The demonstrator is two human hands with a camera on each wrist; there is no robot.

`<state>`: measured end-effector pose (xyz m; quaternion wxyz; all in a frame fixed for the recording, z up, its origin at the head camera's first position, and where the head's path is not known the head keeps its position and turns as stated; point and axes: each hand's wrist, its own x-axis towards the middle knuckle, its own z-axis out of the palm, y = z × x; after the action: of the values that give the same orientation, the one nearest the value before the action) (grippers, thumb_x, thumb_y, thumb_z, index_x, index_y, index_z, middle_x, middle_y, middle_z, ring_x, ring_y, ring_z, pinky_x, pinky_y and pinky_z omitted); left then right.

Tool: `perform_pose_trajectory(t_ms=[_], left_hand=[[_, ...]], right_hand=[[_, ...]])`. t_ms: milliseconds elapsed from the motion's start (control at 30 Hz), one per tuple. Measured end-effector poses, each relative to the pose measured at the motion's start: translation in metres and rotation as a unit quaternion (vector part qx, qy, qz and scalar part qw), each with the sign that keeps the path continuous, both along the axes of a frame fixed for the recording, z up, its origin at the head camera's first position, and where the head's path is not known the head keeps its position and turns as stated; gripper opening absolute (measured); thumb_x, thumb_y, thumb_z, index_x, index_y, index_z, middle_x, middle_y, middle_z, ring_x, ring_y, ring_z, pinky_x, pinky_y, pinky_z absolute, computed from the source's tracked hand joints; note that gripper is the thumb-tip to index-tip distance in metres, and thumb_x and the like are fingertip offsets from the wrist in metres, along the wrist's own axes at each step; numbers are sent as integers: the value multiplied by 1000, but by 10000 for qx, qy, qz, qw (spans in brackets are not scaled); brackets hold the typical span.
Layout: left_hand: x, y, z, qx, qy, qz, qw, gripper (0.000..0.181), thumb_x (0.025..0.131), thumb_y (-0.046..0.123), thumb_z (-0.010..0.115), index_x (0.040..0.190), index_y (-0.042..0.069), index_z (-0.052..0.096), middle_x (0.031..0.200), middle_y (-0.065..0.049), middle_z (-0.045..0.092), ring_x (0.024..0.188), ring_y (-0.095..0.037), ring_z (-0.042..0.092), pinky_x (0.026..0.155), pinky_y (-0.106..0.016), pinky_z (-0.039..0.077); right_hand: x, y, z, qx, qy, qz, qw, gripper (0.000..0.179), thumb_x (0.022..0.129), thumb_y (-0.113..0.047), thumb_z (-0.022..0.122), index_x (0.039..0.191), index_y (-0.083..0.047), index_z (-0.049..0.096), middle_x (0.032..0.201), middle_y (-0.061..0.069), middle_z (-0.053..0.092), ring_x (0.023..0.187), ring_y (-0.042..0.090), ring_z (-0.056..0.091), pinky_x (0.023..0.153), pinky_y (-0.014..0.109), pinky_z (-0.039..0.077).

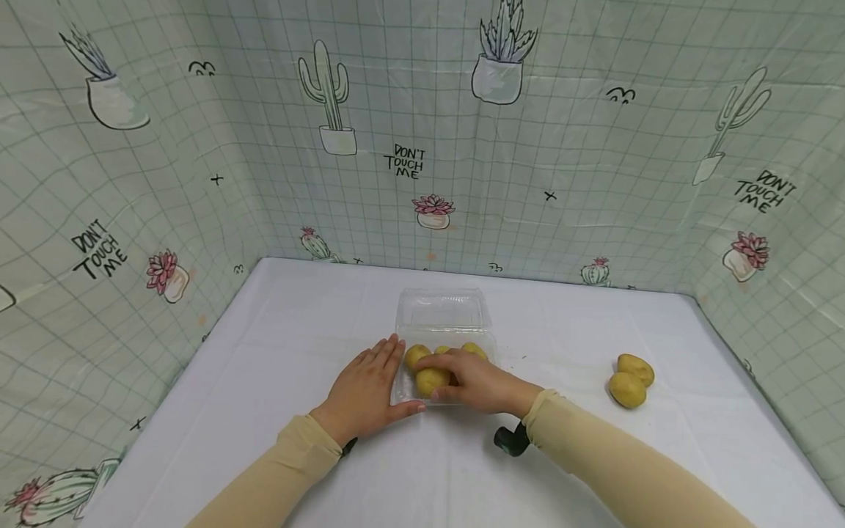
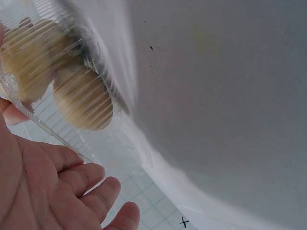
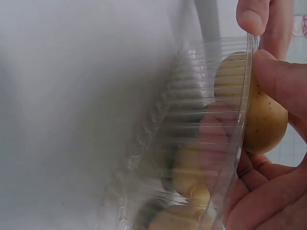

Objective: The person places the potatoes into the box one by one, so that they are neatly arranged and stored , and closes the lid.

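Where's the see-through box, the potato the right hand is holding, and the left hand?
See-through box (image 1: 444, 309): head view, on its open lid.
Held potato (image 3: 265, 123): right wrist view, on its bare side, past the box's rim.
Left hand (image 1: 364, 389): head view, on the back of the hand.

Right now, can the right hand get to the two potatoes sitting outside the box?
Probably not yet: the right hand is holding a potato at the clear box. If it let go, the way to the two potatoes looks free across the white table.
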<state>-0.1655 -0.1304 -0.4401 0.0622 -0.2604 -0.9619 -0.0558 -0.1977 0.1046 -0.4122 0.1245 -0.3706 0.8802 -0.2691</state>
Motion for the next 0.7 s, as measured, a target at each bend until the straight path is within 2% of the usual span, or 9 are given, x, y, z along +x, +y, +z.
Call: perform_pose_trajectory(t_ms=[433, 700], left_hand=[[0, 0, 0, -35, 68, -6, 10000, 103, 89, 76, 49, 153, -3, 34, 157, -20, 32, 144, -32, 31, 113, -46, 31], [0, 0, 0, 19, 106, -26, 9999, 103, 88, 76, 50, 152, -4, 34, 157, -20, 33, 144, -32, 33, 113, -46, 32]], right_hand=[[-1, 0, -3, -167, -151, -9, 9997, 53, 94, -23, 72, 144, -19, 55, 130, 4, 60, 114, 19, 53, 93, 40, 43], [-1, -1, -3, -298, -61, -86, 9995, 53, 92, -19, 74, 142, -20, 56, 133, 6, 61, 113, 20, 54, 94, 40, 39]])
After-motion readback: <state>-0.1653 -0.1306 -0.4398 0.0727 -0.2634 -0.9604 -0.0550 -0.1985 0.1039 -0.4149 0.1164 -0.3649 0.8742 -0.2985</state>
